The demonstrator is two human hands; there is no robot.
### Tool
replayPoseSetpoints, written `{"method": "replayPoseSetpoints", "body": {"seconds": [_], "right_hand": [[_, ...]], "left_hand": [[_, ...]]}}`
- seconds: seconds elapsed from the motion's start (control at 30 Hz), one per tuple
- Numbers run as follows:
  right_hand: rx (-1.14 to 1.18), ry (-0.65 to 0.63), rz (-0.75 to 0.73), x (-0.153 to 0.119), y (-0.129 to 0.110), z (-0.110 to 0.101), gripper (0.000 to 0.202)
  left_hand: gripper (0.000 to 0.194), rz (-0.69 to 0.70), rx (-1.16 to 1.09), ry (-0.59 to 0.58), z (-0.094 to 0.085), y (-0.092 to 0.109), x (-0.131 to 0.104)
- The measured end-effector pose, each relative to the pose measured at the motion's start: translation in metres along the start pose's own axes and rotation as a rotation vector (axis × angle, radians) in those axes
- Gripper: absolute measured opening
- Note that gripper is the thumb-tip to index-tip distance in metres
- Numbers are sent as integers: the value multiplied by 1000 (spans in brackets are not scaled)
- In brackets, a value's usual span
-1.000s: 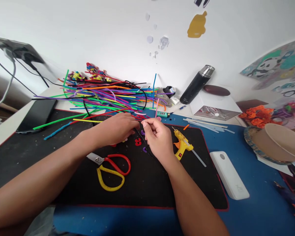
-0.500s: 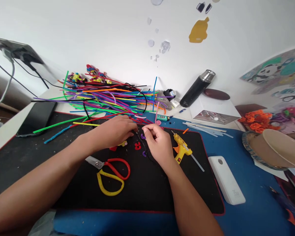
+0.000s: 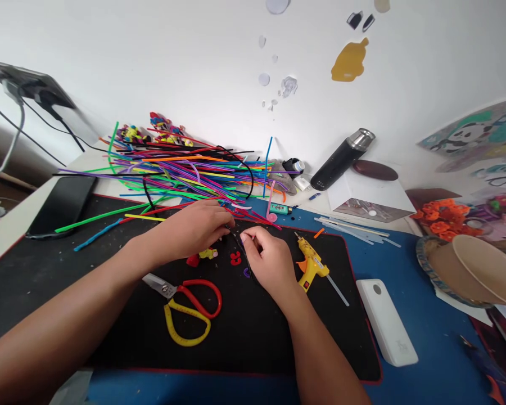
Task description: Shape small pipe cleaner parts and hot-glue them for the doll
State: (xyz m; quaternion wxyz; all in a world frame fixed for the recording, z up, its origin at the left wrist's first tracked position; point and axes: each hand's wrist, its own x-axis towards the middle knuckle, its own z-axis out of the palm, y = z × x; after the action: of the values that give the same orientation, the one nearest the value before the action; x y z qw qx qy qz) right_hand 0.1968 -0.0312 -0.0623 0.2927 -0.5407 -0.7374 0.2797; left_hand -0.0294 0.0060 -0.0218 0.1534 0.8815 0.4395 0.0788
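Note:
Over the black mat (image 3: 253, 332), both my hands are closed at the fingertips on a thin black pipe cleaner (image 3: 243, 248), which passes between them and down under the right palm. My left hand (image 3: 200, 225) pinches one end, its fingers partly hidden from above. With thumb and forefinger together, my right hand (image 3: 267, 256) grips it a short way along. Just below lie a curled red pipe cleaner piece (image 3: 235, 258) and a purple curl (image 3: 247, 273). A small yellow and red figure (image 3: 208, 254) sits under my left hand.
Scissors (image 3: 185, 309) with red and yellow handles lie left of centre. A yellow glue gun (image 3: 312, 264) rests right of my right hand, near a white power bank (image 3: 387, 322). Behind are a pile of colourful pipe cleaners (image 3: 185, 169) and a black flask (image 3: 341, 160).
My right hand has come slightly lower and nearer my left hand. Less of the black pipe cleaner shows below it, and one purple curl is now hidden. The view has tilted slightly.

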Motion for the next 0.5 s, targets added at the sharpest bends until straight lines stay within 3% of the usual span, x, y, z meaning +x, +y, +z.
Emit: {"method": "replayPoseSetpoints", "body": {"seconds": [0.17,0.5], "right_hand": [[-51,-61,-9,0,-1,-3,26],[23,-38,69,3,1,-4,27]], "left_hand": [[18,0,-1,12,0,-3,0],[18,24,-32,60,-1,-4,-4]]}}
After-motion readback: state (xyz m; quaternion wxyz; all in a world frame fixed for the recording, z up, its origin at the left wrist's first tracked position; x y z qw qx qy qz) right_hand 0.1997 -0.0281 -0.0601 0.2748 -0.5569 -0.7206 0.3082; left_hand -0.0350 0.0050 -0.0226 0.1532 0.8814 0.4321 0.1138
